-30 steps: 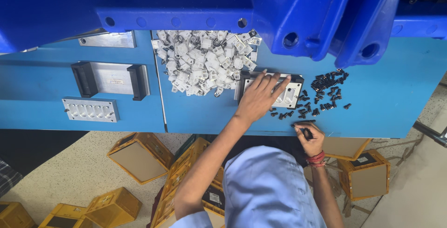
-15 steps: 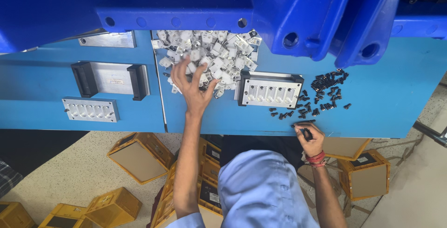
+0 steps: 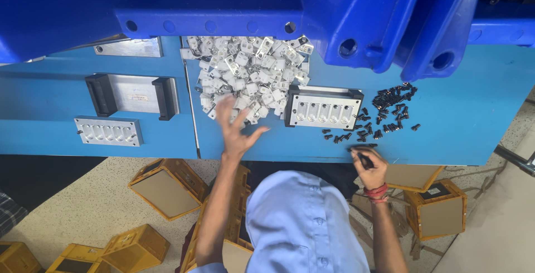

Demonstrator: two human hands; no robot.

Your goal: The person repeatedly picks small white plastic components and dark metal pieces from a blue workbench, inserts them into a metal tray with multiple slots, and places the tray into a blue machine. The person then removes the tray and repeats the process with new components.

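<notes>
Blue bench (image 3: 446,139): left hand (image 3: 237,131), fingers spread and blurred, has pulled back from the white parts pile (image 3: 248,72), grasp unclear; right hand (image 3: 370,167) stays clenched on a dark tool (image 3: 362,156) by the fixture (image 3: 323,108).

Centre of frame: pile of parts (image 3: 248,72) on the table (image 3: 457,117); fixture (image 3: 323,108) to its right; screws (image 3: 384,111) further right; second fixture (image 3: 107,131) at left; boxes (image 3: 161,186) on the floor below.
</notes>
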